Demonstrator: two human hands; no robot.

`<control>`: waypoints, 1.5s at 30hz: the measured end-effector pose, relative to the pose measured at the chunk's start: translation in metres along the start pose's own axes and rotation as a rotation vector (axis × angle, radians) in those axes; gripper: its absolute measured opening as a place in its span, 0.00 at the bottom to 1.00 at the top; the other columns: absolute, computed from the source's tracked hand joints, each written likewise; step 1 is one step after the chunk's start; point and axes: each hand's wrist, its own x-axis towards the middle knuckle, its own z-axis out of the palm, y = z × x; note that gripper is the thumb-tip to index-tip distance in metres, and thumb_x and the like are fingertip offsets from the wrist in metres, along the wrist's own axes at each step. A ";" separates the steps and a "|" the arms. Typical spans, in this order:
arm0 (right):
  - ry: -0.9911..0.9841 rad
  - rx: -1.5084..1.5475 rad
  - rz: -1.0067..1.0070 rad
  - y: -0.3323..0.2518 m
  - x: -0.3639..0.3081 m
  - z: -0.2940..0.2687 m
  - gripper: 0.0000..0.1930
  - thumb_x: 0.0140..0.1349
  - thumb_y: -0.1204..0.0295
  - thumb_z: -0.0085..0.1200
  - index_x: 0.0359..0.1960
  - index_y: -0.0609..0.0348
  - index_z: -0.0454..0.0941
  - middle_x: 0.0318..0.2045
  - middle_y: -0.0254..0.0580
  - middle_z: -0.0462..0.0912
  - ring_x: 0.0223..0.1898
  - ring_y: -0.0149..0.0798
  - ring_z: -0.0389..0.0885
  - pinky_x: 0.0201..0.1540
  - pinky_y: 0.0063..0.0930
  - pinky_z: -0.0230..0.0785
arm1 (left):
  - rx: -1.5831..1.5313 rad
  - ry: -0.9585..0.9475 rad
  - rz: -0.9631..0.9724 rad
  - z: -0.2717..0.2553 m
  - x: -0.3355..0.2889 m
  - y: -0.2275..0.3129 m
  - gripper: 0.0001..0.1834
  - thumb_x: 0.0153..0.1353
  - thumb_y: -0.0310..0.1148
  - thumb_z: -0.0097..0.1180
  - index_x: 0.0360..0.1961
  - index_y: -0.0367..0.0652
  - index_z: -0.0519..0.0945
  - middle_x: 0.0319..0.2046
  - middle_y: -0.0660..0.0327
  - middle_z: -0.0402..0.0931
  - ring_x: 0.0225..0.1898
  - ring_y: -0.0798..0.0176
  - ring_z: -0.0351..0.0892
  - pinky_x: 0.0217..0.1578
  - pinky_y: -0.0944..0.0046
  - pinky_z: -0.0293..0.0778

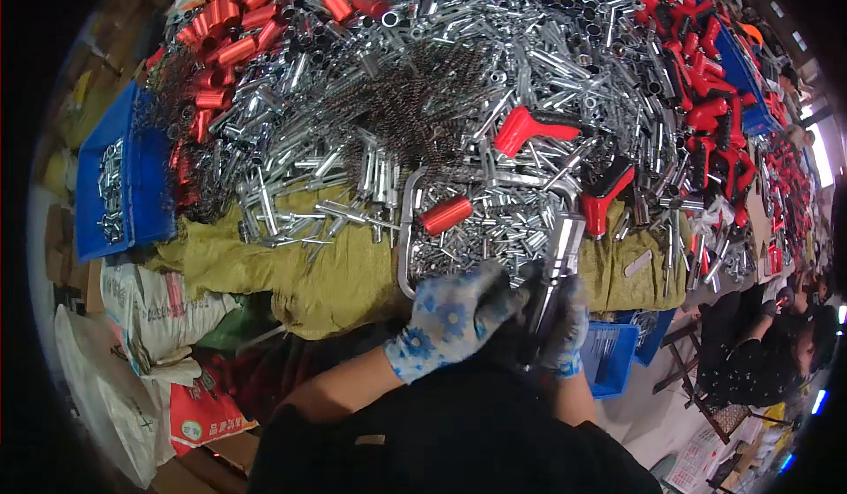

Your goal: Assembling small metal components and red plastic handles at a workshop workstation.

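A shiny chrome tube with a thinner dark shaft stands tilted in front of me. My right hand, in a patterned white glove, is wrapped round its lower part. My left hand, in a white glove with blue flowers, is just left of the shaft. Its fingers are bent together, and what they hold, if anything, is hidden. Beyond both hands lies a metal-rimmed tray of small metal pins. A red cylinder rests on those pins. To the right of the tray is a red and black pistol-shaped handle.
A big heap of chrome rods and tubes covers the table, with dark springs in its middle. Red cylinders pile up at far left, red handles at right. Blue bins flank it. Another person sits at right.
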 end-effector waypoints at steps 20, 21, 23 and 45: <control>0.039 0.209 0.108 -0.006 0.022 -0.005 0.24 0.68 0.48 0.44 0.46 0.58 0.73 0.29 0.39 0.79 0.22 0.30 0.76 0.19 0.19 0.67 | 0.885 0.241 0.292 -0.050 0.038 -0.022 0.25 0.57 0.41 0.58 0.54 0.40 0.73 0.42 0.54 0.76 0.48 0.52 0.76 0.45 0.56 0.73; 0.125 0.120 0.168 -0.006 0.018 -0.008 0.25 0.68 0.47 0.43 0.45 0.59 0.74 0.28 0.40 0.80 0.19 0.30 0.75 0.17 0.18 0.66 | 0.746 0.235 0.286 -0.052 0.039 -0.024 0.24 0.61 0.40 0.55 0.55 0.40 0.73 0.42 0.54 0.77 0.48 0.54 0.76 0.45 0.57 0.73; 0.154 0.006 0.285 -0.005 0.011 -0.012 0.27 0.67 0.46 0.41 0.43 0.62 0.75 0.26 0.44 0.81 0.16 0.31 0.74 0.14 0.19 0.63 | 0.124 0.125 0.092 -0.055 0.035 -0.026 0.26 0.61 0.43 0.54 0.57 0.39 0.71 0.43 0.56 0.76 0.46 0.58 0.76 0.44 0.60 0.74; -0.249 -0.513 0.448 -0.029 0.002 -0.010 0.23 0.63 0.53 0.52 0.46 0.64 0.74 0.24 0.37 0.78 0.19 0.24 0.71 0.20 0.19 0.62 | -0.084 -0.143 -0.106 -0.068 0.037 0.024 0.17 0.64 0.39 0.47 0.45 0.38 0.78 0.37 0.60 0.79 0.39 0.66 0.77 0.43 0.64 0.73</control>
